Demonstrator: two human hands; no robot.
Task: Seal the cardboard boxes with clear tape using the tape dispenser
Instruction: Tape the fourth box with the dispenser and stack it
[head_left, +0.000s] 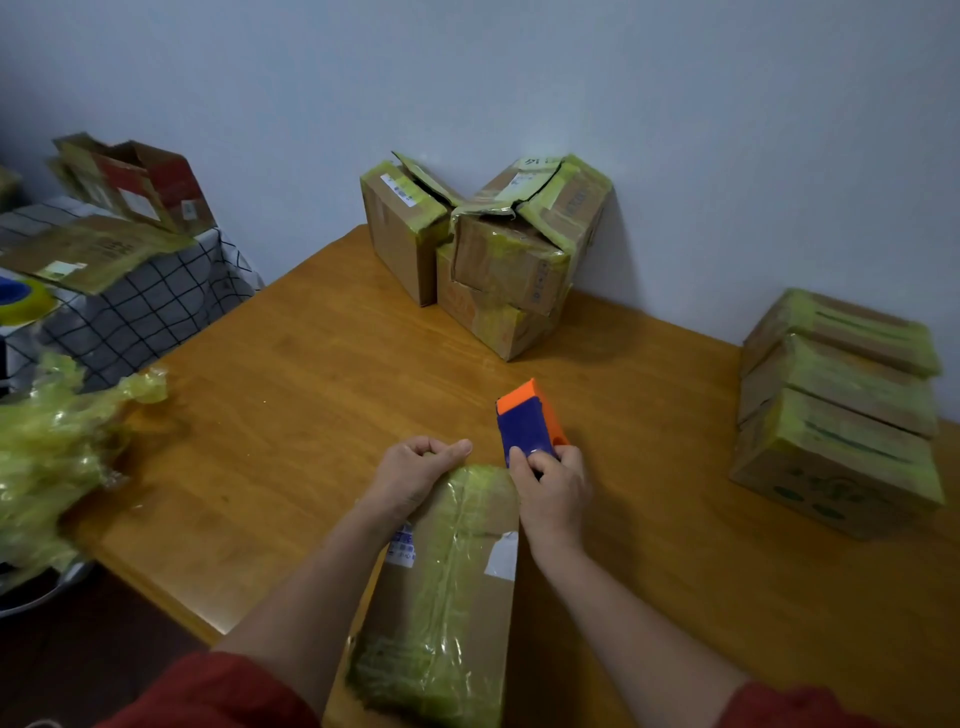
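A long cardboard box lies in front of me on the wooden table, its top covered lengthwise with shiny yellowish clear tape. My left hand rests curled on the box's far left corner, pressing it down. My right hand grips the blue and orange tape dispenser at the box's far right corner, its orange end pointing away from me.
Torn, open boxes are piled against the wall at the back. Three taped boxes are stacked at the right. A heap of crumpled used tape lies at the left edge, beside a checked cloth with more boxes and a tape roll.
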